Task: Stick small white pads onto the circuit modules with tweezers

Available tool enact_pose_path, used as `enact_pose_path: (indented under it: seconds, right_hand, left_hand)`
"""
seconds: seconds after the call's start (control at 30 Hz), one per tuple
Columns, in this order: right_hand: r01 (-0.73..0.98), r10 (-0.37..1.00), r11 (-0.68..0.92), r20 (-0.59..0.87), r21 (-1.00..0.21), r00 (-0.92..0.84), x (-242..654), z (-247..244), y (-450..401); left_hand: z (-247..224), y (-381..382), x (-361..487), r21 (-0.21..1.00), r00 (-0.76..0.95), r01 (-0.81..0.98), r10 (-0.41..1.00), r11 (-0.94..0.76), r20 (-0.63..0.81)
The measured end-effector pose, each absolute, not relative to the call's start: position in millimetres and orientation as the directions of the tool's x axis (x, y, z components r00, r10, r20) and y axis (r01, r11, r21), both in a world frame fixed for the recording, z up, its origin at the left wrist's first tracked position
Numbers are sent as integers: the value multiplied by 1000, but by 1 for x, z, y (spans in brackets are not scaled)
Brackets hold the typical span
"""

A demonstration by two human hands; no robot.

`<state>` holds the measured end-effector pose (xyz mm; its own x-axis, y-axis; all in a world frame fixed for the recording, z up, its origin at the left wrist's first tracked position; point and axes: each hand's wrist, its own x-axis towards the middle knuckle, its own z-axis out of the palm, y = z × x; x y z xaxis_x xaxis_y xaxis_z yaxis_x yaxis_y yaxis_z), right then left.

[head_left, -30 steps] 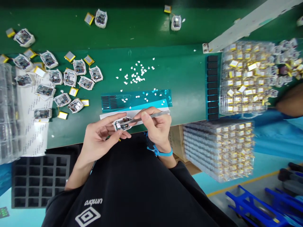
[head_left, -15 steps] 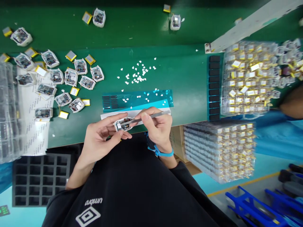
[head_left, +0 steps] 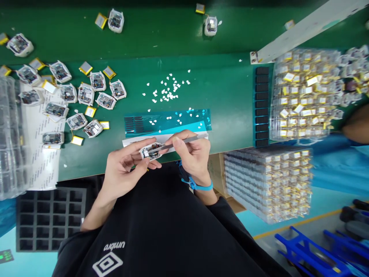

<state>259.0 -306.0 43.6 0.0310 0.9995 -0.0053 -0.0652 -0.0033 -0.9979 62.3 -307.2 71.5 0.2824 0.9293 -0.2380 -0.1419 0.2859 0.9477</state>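
Gripping firmly, the left hand (head_left: 121,173) pinches a white-framed circuit module (head_left: 151,151), board exposed to the tool, while the right hand (head_left: 193,156) closes on slim metal tweezers (head_left: 187,140), their tip at the board, both held just above the green bench (head_left: 230,115).

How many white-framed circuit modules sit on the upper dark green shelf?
3. One white-framed circuit module lies at the left end of the upper dark green shelf, another left of centre, and a third right of centre. Others may lie beyond the picture's edge.
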Motion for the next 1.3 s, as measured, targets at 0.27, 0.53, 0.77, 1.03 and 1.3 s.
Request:
enact_pose_path:
  seconds: [0.27, 0.53, 0.77, 1.03, 1.3]
  right_hand:
    - [-85, 999, 29, 26, -996, 29, 259, 41, -304]
    - [-100, 969, 236, 241, -967, -52, 271, 37, -297]
    - [10, 957, 278, 278, -960, 77, 284, 38, -291]
    - [338, 989, 144, 146, -930, -22, 282, 22, -285]
    - [304, 980, 171, 130, -937, -150, 290, 2, -276]
  left_hand:
    - [67, -314, 70, 971, 164, -81, 964, 224, -209]
    - [59, -316, 78, 968, 99, -132, 974, 215, -203]
    - [51, -317, 74, 962, 71, -166, 976, 217, -208]
    - [28, -302, 40, 953, 76, 299, 997, -51, 30]
    - [24, -284, 40, 633, 559, 602, 823, -487, 102]
